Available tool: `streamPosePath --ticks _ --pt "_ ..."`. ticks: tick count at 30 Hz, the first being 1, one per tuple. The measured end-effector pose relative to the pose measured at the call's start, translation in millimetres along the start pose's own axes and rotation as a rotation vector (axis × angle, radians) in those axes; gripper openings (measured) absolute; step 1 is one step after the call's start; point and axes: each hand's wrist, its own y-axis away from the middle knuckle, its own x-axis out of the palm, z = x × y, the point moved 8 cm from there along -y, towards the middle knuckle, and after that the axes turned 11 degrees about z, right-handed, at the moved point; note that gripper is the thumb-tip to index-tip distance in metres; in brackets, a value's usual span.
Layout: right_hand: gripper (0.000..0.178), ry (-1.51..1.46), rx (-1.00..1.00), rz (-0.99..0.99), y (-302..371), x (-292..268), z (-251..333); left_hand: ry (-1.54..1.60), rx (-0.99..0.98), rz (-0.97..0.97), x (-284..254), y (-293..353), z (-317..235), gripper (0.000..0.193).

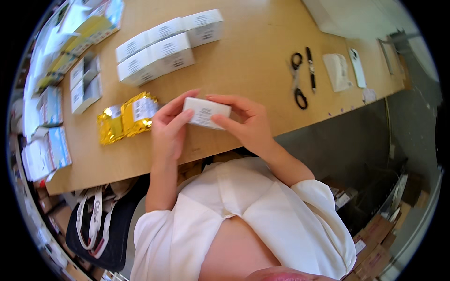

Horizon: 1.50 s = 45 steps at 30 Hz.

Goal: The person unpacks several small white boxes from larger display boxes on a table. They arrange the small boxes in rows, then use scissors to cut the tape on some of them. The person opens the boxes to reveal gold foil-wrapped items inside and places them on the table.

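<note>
A small white box (206, 112) with printing on its upper face is held between my two hands over the near edge of the table. My left hand (172, 122) grips its left end, thumb on top. On its right end my right hand (246, 121) is closed the same way, thumb pressing the printed face. Just left of my left hand lie shiny gold foil packets (136, 112) with white labels. Beyond my hands, several white boxes (171, 49) like this one stand together in two rows.
Scissors (297, 80), a black pen (311, 70), a white pouch-like item (336, 72) and a phone (357, 68) lie on the right of the wooden table (253, 51). At left stand open white boxes (85, 84) and blue-and-white cartons (58, 145). A black bag (101, 229) hangs below the table.
</note>
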Motion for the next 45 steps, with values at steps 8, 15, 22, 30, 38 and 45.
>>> streamPosePath --ticks 8,15,22,30,38,45 --pt "0.025 1.21 0.037 -0.749 37.8 -132.1 44.8 0.004 0.044 -0.024 0.0 -1.2 -1.3 0.037" --pt "0.026 1.401 0.338 -0.62 37.2 -155.8 14.4 0.047 0.037 -0.001 -7.3 -0.7 1.4 0.034" --pt "0.012 1.364 0.385 -0.492 30.7 -143.5 14.8 0.035 0.042 0.031 -0.7 -4.0 0.4 0.034" --pt "0.02 0.862 -0.174 -0.296 19.6 -50.2 89.4 0.09 0.059 0.011 -0.6 -1.2 1.3 0.033" --pt "0.03 1.07 -0.454 -0.013 17.2 15.7 103.3 0.102 0.034 -0.018 -2.8 -2.9 3.0 0.034" --pt "0.033 1.139 -0.419 -0.015 19.3 12.8 94.7 0.104 0.062 0.026 -0.9 -3.7 2.1 0.032"
